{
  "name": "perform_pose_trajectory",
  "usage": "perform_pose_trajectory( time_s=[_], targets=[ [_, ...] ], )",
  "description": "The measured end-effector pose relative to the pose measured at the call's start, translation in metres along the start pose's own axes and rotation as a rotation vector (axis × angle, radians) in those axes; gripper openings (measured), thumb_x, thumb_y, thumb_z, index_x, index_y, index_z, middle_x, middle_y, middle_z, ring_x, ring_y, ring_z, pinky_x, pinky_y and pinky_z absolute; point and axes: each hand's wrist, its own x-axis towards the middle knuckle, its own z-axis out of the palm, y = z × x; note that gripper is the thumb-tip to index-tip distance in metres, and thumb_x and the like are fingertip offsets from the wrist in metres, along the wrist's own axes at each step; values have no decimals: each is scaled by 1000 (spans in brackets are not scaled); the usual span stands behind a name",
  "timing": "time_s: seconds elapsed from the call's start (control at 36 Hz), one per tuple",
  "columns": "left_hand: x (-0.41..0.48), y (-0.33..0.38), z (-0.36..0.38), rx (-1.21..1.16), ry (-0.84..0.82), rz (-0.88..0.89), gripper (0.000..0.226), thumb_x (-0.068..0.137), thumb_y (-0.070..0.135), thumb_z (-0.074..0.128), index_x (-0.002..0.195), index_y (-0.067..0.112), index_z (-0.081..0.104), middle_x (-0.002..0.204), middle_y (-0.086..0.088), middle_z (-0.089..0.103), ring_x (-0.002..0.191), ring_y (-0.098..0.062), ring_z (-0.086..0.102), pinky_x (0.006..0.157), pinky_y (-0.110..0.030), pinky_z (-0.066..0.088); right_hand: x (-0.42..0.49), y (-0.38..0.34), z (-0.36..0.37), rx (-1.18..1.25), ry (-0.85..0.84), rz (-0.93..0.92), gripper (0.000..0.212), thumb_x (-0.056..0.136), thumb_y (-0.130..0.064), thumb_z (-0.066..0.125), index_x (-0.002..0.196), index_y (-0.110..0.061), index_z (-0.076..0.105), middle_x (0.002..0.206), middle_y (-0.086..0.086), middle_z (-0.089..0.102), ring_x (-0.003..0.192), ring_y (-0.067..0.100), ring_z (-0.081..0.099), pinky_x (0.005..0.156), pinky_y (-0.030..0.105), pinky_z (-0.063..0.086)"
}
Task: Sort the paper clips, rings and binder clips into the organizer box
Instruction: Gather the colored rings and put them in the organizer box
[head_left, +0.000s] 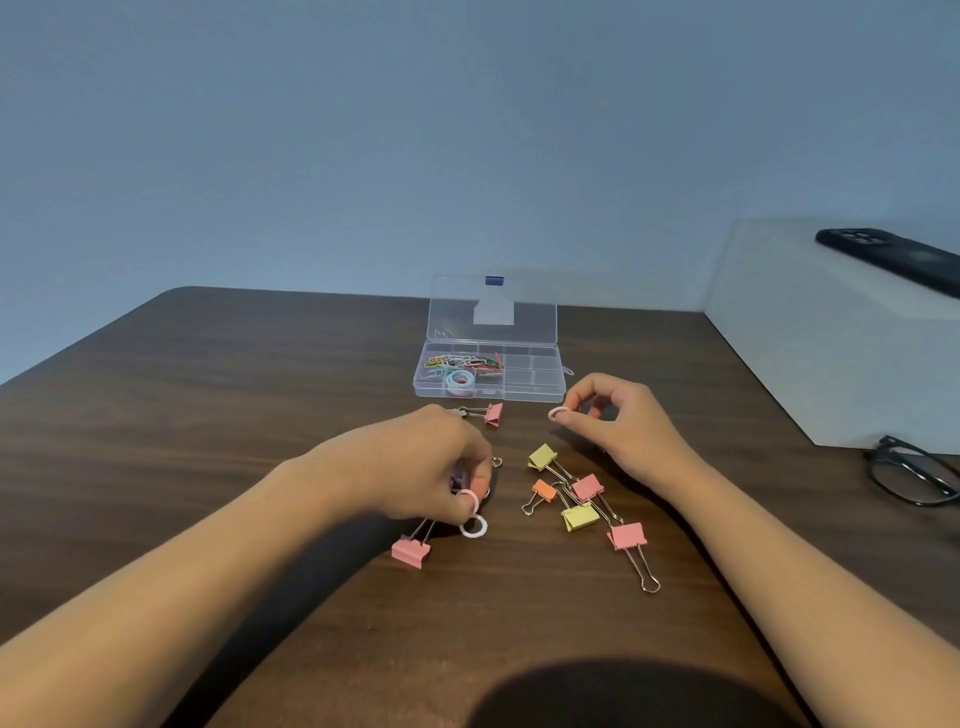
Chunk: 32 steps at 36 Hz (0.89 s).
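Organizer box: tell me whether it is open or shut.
Open: the organizer box has its clear lid standing up behind the compartments.

Under the left grip (436, 467), the fingers cover most of whatever lies on the worktop (218, 415) there: only a wire loop (497, 461) pokes out just right of the knuckles, and a dark scrap (456, 483) beside the fingertips is too small to name. The handles of the pink binder clip (410, 551) just below that grip run up under the fingers. Beyond the grip, the far pink clip's handle ends (460, 412) vanish behind the knuckles. In the organizer box (535, 397), well beyond both grips, the paper clips (462, 362) blur into a tangle that cannot be counted. Far right of the right grip (613, 421), the phone (893, 260) and glasses (909, 475) are cut by the picture's edge.
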Motion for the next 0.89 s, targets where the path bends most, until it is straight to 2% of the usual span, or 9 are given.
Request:
perform_pose_trajectory(
  time_s=[0.08, 0.22, 0.33, 0.44, 0.64, 0.78, 0.89],
  targets=[
    [-1, -4, -4, -68, -42, 11, 11, 82, 29, 70, 92, 30, 70, 90, 17, 60, 83, -3, 56, 76, -23, 50, 0, 2, 0, -1, 0, 2, 13, 79, -42, 73, 78, -31, 66, 82, 2, 66, 78, 20, 58, 91, 47, 49],
    [0, -7, -7, -78, -146, 2, 27, 79, 34, 76, 105, 35, 67, 96, 15, 61, 86, -5, 58, 76, -24, 50, 1, 2, 1, -9, -1, 10, 12, 80, -42, 72, 78, -32, 65, 82, 1, 66, 78, 18, 58, 94, 52, 46],
    [4, -5, -4, -89, -164, -18, 19, 80, 31, 75, 98, 33, 68, 96, 13, 63, 86, -6, 58, 78, -30, 51, 1, 1, 0, -4, -3, 4, 11, 80, -39, 73, 79, -31, 66, 84, 2, 66, 80, 21, 59, 89, 46, 49],
    [7, 0, -5, -77, -206, -23, 12, 83, 29, 72, 93, 33, 68, 94, 13, 65, 85, -7, 58, 72, -24, 48, 0, 1, 0, 0, -2, -6, 11, 81, -36, 73, 80, -28, 66, 84, 2, 65, 82, 23, 59, 83, 39, 52],
    [13, 6, -7, -21, -238, -23, 16, 82, 28, 72, 97, 27, 66, 87, 15, 57, 78, -3, 52, 61, -16, 33, 0, 1, 0, 9, -3, 2, 11, 81, -35, 73, 80, -27, 66, 82, 0, 64, 83, 25, 59, 80, 34, 50],
    [16, 6, -6, -77, -250, -18, 9, 83, 25, 71, 84, 30, 63, 86, 14, 61, 77, -2, 55, 63, -15, 36, 0, 0, -1, 20, -7, 6, 11, 82, -33, 73, 81, -25, 66, 83, -2, 65, 83, 24, 60, 78, 33, 52],
    [17, -1, -5, -225, -210, -11, 10, 82, 21, 73, 81, 28, 67, 83, 12, 68, 74, 1, 61, 67, -12, 43, -1, -3, -2, 30, -20, -1, 9, 82, -30, 73, 82, -23, 67, 82, -5, 67, 80, 21, 61, 76, 28, 52]
  ],
)
